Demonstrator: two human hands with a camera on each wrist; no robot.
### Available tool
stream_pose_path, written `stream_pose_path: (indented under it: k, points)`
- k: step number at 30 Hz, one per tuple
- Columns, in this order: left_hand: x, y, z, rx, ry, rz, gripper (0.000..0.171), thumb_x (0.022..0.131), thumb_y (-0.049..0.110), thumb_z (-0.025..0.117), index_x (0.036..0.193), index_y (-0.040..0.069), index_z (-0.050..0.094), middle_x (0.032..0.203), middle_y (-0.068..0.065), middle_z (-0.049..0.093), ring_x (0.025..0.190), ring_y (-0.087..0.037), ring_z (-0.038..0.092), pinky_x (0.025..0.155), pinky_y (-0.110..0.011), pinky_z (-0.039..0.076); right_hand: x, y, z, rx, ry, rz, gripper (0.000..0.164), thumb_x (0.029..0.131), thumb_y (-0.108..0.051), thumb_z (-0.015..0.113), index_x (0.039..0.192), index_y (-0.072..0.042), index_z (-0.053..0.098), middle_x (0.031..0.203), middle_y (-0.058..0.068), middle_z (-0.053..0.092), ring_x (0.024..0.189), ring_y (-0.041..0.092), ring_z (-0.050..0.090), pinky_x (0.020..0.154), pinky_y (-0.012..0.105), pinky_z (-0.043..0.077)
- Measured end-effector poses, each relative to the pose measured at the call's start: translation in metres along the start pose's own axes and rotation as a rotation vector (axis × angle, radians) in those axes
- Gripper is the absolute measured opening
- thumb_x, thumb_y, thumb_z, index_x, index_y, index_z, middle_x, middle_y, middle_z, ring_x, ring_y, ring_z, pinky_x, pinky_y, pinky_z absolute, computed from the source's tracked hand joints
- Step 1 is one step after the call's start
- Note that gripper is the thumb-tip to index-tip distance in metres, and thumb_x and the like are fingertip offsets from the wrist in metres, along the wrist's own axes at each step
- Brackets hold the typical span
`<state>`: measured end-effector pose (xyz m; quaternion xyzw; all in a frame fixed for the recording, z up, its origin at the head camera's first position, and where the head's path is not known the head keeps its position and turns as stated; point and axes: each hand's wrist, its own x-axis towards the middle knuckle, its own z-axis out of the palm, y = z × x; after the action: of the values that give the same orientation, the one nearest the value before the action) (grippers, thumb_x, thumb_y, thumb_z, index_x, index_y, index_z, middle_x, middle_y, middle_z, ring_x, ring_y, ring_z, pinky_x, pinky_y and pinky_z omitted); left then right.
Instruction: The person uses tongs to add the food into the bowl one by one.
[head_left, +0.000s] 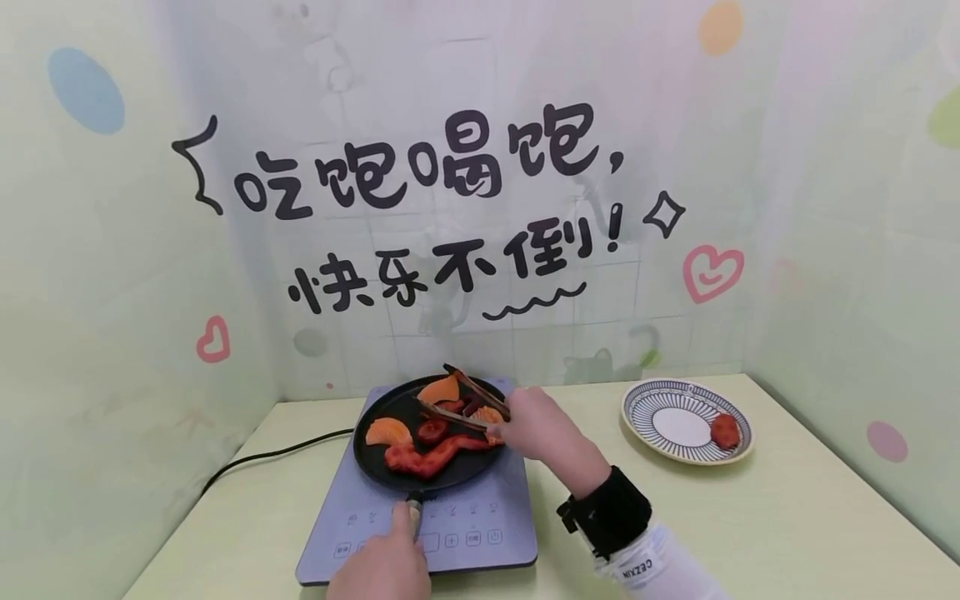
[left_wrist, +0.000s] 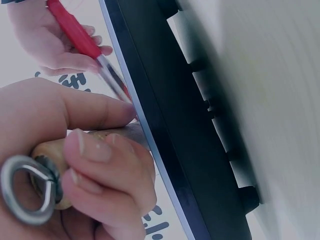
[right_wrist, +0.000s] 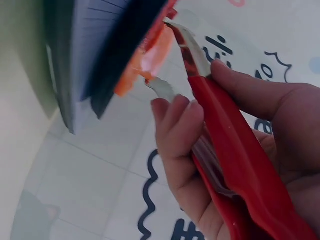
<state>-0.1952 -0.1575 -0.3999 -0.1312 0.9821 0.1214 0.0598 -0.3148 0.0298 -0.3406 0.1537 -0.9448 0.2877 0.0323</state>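
A black frying pan (head_left: 459, 473) holds a reddish chicken wing (head_left: 423, 458), several orange pieces (head_left: 388, 432) and a round red slice (head_left: 432, 431). My left hand (head_left: 382, 567) grips the pan's handle (left_wrist: 52, 152), wooden with a metal ring at its end. Over the pan's right side, my right hand (head_left: 543, 433) holds red-handled tongs (right_wrist: 235, 145), thumb on one arm and fingers curled round the other. In the head view the tongs' two arms stand apart, their tips reaching over food at the pan's far side.
Beneath the pan lies a flat induction cooker (head_left: 330, 533) with touch buttons along its front. Its black cord (head_left: 277, 452) runs off left. A patterned plate (head_left: 678, 423) with one reddish food piece (head_left: 724, 431) sits at the right. Walls enclose the table's back and sides.
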Motion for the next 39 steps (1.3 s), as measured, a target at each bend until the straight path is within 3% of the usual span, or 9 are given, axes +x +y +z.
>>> stream_pose_path:
  k: [6, 14, 22, 29, 34, 39]
  points:
    - [0.000, 0.001, -0.002, -0.004, -0.006, 0.010, 0.042, 0.106, 0.029, 0.064, 0.141, 0.010, 0.051, 0.070, -0.008, 0.058, 0.062, -0.025, 0.056, 0.059, -0.042, 0.044, -0.006, 0.000, -0.010, 0.010, -0.007, 0.025, 0.030, 0.094, -0.022, 0.082, 0.079, -0.005, 0.062, 0.069, 0.002, 0.051, 0.059, 0.018, 0.049, 0.055, 0.030, 0.039]
    - [-0.001, -0.001, 0.002, -0.008, 0.020, 0.009, 0.043, 0.105, 0.028, 0.065, 0.142, 0.011, 0.052, 0.069, -0.009, 0.059, 0.061, -0.025, 0.058, 0.058, -0.045, 0.047, 0.001, 0.002, 0.005, 0.028, 0.023, -0.010, 0.033, 0.094, -0.021, 0.082, 0.075, -0.004, 0.062, 0.063, 0.000, 0.045, 0.053, 0.016, 0.044, 0.052, 0.028, 0.035]
    - [-0.001, -0.001, 0.001, -0.005, 0.006, 0.000, 0.045, 0.106, 0.029, 0.064, 0.145, 0.012, 0.051, 0.069, -0.009, 0.059, 0.061, -0.025, 0.057, 0.058, -0.043, 0.044, 0.004, 0.003, 0.009, 0.113, 0.071, -0.033, 0.025, 0.098, -0.023, 0.078, 0.082, -0.007, 0.067, 0.066, -0.001, 0.054, 0.055, 0.014, 0.049, 0.052, 0.027, 0.038]
    - [-0.002, 0.001, 0.000, 0.008, 0.000, -0.004, 0.042, 0.106, 0.030, 0.064, 0.142, 0.012, 0.052, 0.069, -0.008, 0.058, 0.061, -0.025, 0.056, 0.059, -0.042, 0.043, 0.000, 0.009, -0.006, -0.068, 0.147, -0.001, 0.027, 0.095, -0.022, 0.080, 0.079, -0.006, 0.065, 0.069, 0.002, 0.057, 0.060, 0.018, 0.052, 0.058, 0.031, 0.042]
    - [-0.003, 0.003, -0.001, 0.004, -0.013, -0.013, 0.042, 0.106, 0.030, 0.064, 0.142, 0.012, 0.052, 0.069, -0.008, 0.058, 0.061, -0.025, 0.057, 0.059, -0.042, 0.044, -0.004, 0.011, -0.016, -0.170, 0.156, 0.053, 0.028, 0.094, -0.024, 0.081, 0.080, -0.005, 0.065, 0.068, 0.005, 0.059, 0.059, 0.020, 0.055, 0.056, 0.034, 0.044]
    - [-0.003, 0.002, 0.000, 0.003, -0.001, -0.004, 0.041, 0.106, 0.030, 0.064, 0.141, 0.012, 0.052, 0.068, -0.008, 0.058, 0.061, -0.025, 0.057, 0.058, -0.042, 0.043, -0.007, 0.013, -0.019, -0.287, 0.197, 0.058, 0.021, 0.091, -0.015, 0.079, 0.076, -0.007, 0.066, 0.069, 0.006, 0.062, 0.058, 0.021, 0.056, 0.053, 0.038, 0.046]
